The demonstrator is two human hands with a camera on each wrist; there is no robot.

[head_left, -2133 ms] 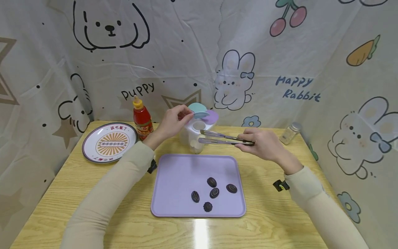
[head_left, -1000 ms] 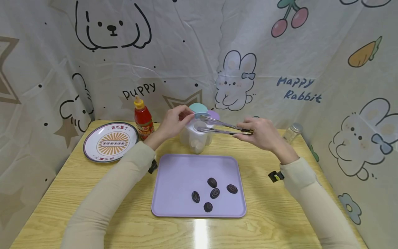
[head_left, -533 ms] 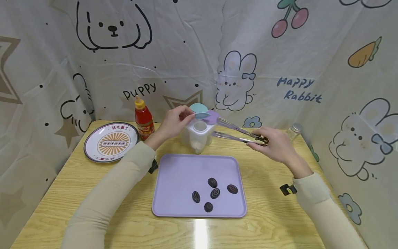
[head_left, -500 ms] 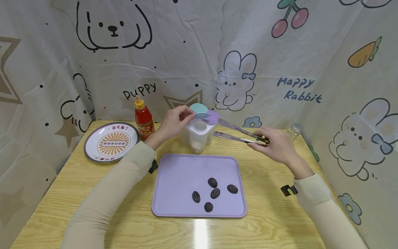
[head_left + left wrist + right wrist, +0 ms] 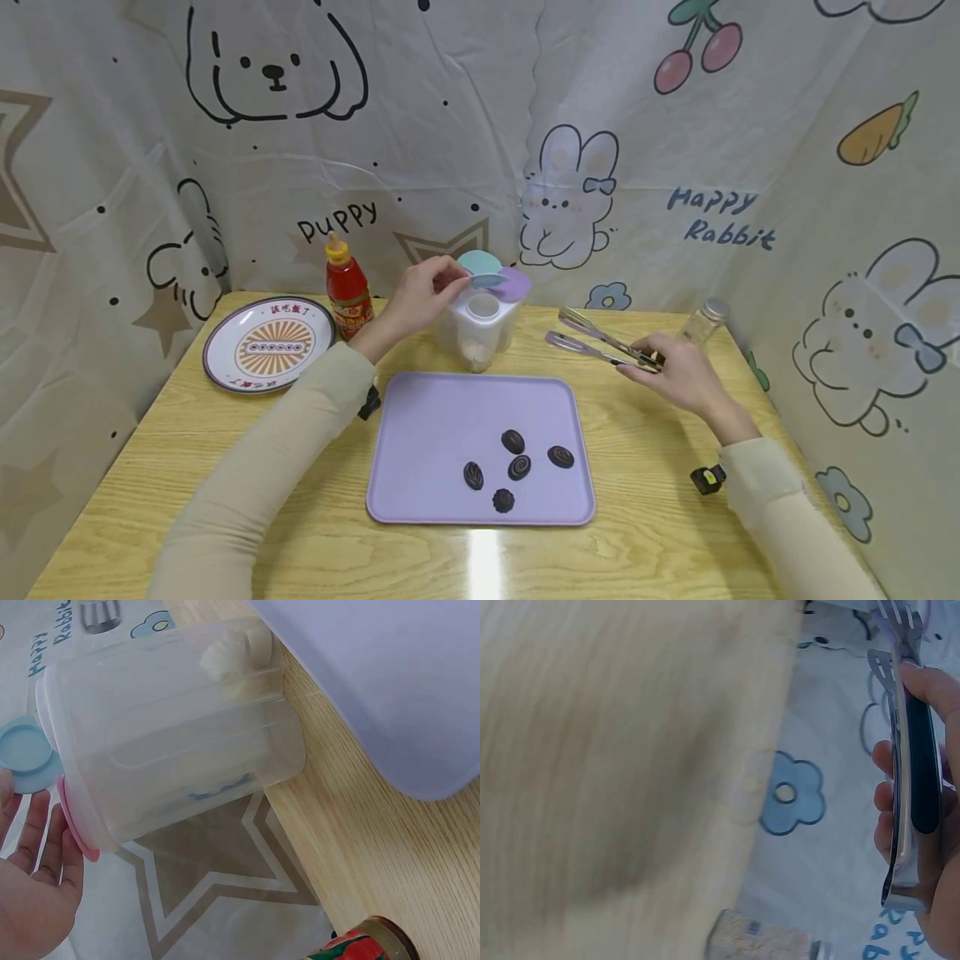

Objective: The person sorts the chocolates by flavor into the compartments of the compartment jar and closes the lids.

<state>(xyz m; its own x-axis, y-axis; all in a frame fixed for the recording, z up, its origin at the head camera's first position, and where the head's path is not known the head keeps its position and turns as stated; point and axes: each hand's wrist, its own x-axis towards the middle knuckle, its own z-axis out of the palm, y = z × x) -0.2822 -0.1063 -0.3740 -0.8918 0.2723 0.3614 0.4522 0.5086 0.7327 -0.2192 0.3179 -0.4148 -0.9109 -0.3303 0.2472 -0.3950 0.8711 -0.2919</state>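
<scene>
Tongs (image 5: 600, 343), stiff and probably slippery metal, sit pinched at their dark handle in right hand (image 5: 678, 377); left hand (image 5: 420, 296) pinches the container's blue lid (image 5: 486, 279).

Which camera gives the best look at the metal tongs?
The head view: the tongs show whole, tips apart, in the right hand. The right wrist view shows only their handle and tips, close up and cut off. The left wrist view misses them.
</scene>
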